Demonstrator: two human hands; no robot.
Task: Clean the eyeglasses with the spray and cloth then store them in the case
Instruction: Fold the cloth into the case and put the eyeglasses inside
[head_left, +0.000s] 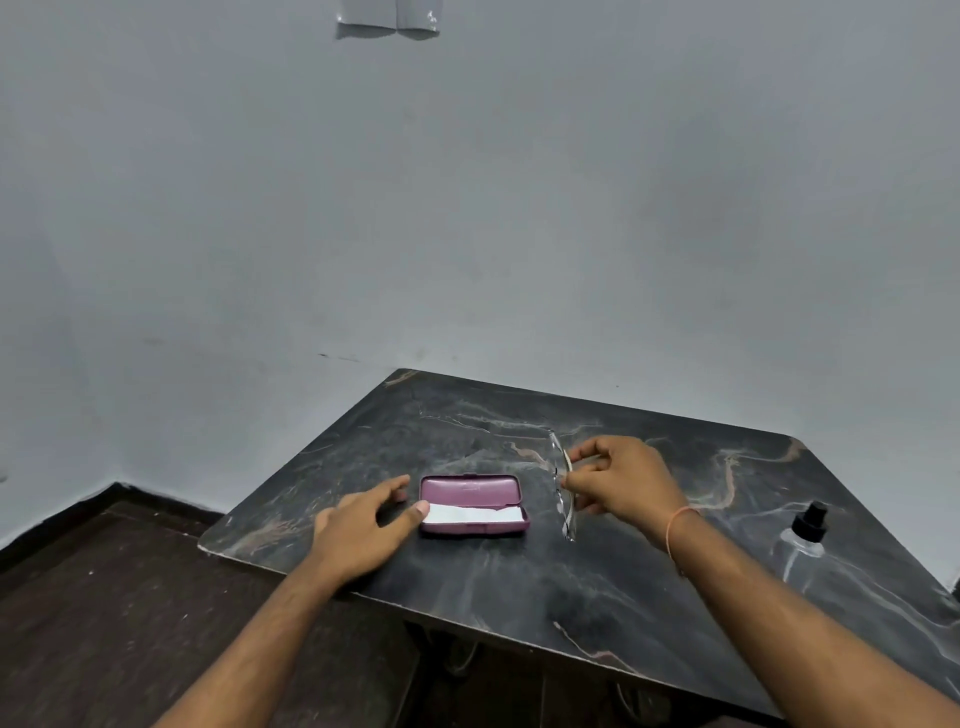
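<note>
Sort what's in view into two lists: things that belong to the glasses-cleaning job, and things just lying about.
Belongs to the job:
- eyeglasses, pinched in the right hand
- open purple case, with the left hand at its end
- white cloth lying in the case
- spray bottle at the table's right

Just there:
- dark marbled table
- grey object high on the wall

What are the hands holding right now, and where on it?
The right hand pinches the eyeglasses at the frame. The left hand holds nothing; its thumb touches the open case.
</note>
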